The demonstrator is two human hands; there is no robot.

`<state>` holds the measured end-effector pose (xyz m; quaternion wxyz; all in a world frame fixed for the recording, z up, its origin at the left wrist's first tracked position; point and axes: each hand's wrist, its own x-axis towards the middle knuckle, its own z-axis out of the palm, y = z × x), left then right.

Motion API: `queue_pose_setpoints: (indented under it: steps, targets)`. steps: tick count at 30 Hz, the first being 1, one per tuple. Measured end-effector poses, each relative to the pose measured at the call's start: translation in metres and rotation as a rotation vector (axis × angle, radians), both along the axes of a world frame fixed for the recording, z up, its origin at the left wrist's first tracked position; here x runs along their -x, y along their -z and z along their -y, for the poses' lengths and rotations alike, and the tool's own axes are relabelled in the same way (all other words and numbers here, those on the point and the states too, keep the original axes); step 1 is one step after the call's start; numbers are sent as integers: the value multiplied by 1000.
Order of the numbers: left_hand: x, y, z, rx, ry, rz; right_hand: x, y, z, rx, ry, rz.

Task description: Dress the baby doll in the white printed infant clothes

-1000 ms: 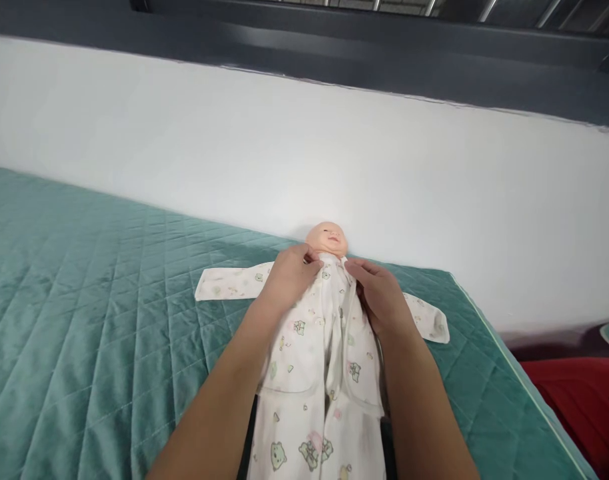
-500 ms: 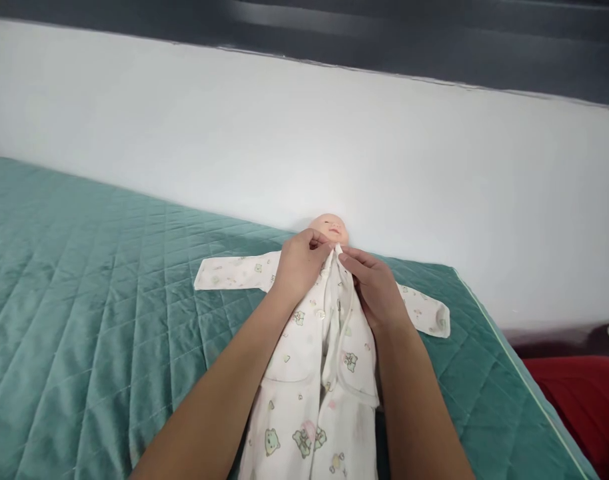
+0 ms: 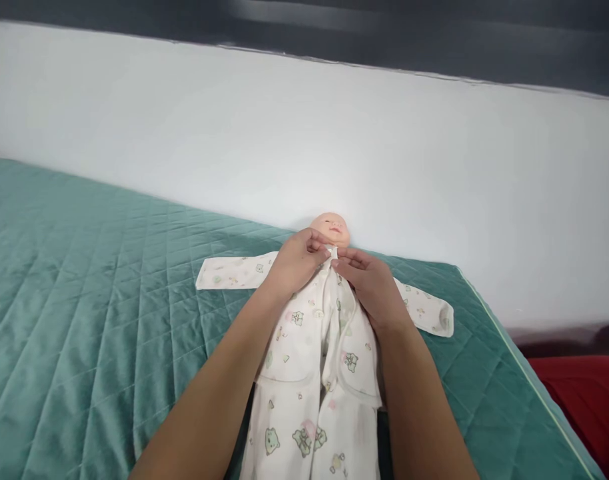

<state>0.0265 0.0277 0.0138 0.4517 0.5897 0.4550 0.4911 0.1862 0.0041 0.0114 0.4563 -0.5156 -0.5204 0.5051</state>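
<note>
A baby doll (image 3: 333,227) lies on its back with its head against the wall, dressed in a white baby jacket (image 3: 352,363) printed with green bears. Below the jacket show matching white trousers (image 3: 284,437). At the collar, my left hand (image 3: 299,260) pinches the left front edge. My right hand (image 3: 367,277) grips the other front edge close beside it, and the two edges meet at the neck. A button (image 3: 318,313) sits lower on the left front, where the panels hang apart. Both sleeves stretch out sideways. The fingers hide the top fastening.
A green quilted bedspread (image 3: 109,287) covers the bed beneath the doll, its piped edge running down the right. Behind stands a white wall (image 3: 234,133) with a dark band above. Red fabric (image 3: 584,400) lies beyond the bed at the right.
The two collar edges have come closer together between my fingers, and my right hand has shifted slightly left and down. The doll stays in place.
</note>
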Motion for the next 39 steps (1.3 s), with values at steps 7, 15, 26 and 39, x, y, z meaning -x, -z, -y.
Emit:
queue_pose_setpoints:
  steps: [7, 15, 26, 39]
  targets:
    - [9, -8, 8, 127, 126, 26, 6, -10, 5, 14, -6, 185]
    - [2, -15, 12, 113, 55, -137, 11, -13, 8, -26, -34, 342]
    - [9, -11, 10, 192, 126, 28, 13, -20, 11, 18, -2, 411]
    - [11, -17, 13, -62, 108, -359, 14, -25, 13, 41, 7, 396]
